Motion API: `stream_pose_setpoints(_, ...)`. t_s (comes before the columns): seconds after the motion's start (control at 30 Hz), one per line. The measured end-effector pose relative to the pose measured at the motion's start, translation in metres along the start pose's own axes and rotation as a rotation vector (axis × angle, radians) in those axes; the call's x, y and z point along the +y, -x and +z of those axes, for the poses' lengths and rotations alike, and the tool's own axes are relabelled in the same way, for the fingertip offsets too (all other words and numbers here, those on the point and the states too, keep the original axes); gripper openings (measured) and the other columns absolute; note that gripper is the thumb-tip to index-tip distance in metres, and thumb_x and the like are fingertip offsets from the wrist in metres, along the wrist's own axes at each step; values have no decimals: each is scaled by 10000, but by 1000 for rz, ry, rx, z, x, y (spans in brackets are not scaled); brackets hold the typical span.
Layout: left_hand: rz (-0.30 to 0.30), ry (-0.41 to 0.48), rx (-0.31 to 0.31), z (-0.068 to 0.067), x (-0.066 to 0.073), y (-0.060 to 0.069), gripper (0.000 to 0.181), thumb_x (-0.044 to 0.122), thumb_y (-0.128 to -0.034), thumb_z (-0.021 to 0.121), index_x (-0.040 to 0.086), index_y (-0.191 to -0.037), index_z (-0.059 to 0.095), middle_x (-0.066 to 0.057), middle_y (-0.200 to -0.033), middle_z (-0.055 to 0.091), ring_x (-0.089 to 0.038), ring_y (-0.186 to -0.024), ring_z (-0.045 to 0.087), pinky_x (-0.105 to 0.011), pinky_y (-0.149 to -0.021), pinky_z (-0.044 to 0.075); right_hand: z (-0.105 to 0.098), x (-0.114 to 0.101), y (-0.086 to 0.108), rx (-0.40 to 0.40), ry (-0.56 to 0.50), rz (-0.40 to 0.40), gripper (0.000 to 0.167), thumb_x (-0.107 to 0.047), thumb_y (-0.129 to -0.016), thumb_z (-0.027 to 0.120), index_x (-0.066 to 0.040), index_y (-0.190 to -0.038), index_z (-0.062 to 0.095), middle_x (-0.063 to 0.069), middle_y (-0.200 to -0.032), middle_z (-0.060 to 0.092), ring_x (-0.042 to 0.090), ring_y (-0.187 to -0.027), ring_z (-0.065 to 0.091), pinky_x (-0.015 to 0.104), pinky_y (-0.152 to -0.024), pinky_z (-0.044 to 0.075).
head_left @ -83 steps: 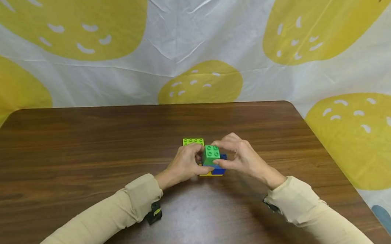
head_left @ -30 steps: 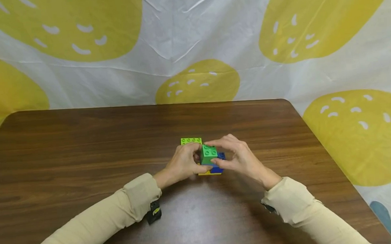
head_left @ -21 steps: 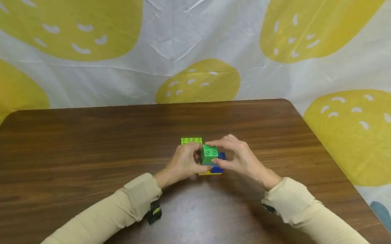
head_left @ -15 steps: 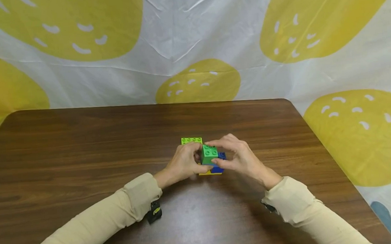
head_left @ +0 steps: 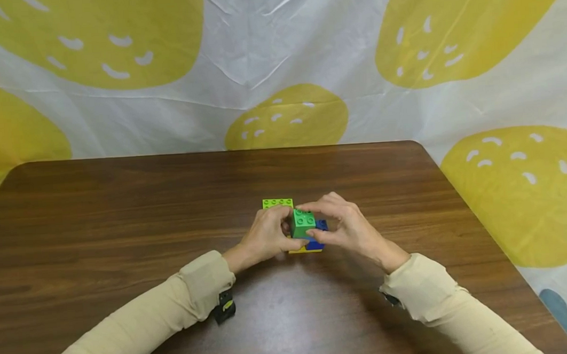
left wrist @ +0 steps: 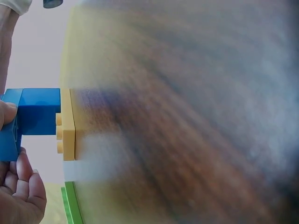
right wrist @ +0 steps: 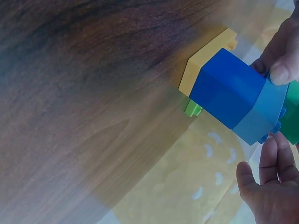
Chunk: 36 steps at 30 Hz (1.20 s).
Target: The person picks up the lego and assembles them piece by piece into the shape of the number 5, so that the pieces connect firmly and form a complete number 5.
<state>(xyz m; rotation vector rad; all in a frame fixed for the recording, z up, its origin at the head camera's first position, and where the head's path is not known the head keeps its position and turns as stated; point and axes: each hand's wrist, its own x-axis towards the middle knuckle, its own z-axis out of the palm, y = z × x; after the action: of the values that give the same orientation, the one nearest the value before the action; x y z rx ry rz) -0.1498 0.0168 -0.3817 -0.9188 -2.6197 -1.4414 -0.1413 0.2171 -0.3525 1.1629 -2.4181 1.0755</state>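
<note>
A green brick [head_left: 304, 225] stands at the top of a stack, above a light blue brick [right wrist: 260, 115], a dark blue brick [right wrist: 229, 88] and a yellow plate [left wrist: 69, 126]. My left hand [head_left: 266, 233] grips the stack's upper part from the left, its thumb in front and its index finger behind. From the right, my right hand [head_left: 355, 228] pinches the green brick between thumb and index finger. The light blue brick touches the dark blue one in the right wrist view. Fingers hide part of the upper bricks.
A lime green plate [head_left: 277, 203] with studs lies on the brown table [head_left: 146, 216], just behind my left hand. Behind the table hangs a white curtain [head_left: 253, 50] with large yellow shapes. A black device [head_left: 224, 306] sits at my left cuff.
Since the oldest frame, both hands and the green brick have shifted very slightly left in the head view, which has itself moved a little. The grips look the same.
</note>
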Motion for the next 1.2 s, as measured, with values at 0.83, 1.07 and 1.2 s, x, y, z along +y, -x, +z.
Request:
stream_pose_setpoints(0.83,-51,-14,4,5,-9,0,287,146,-689,809,32,-893,642,-28,-796,597,-94,-680,540,-164,-591,459,11,13,5,5,-16,69,453,-48,-743,778,-81,-1173,640,0,-974,669,194,-885,541,330,-719,477)
stream_pose_setpoints(1.07,-36,-14,13,5,-10,1,298,147,-692,818,23,-899,642,-35,-800,601,-92,-689,537,-166,-603,457,6,15,6,-33,-34,74,458,-114,-809,733,-94,-1247,601,17,-1085,661,186,-939,560,364,-749,482)
stream_pose_setpoints(1.2,-61,-14,20,4,-10,3,309,169,-677,835,39,-875,637,-18,-780,594,-85,-678,525,-171,-597,451,-2,20,2,-41,-77,106,410,-153,-906,623,-87,-1305,551,54,-1124,664,220,-996,585,352,-830,491)
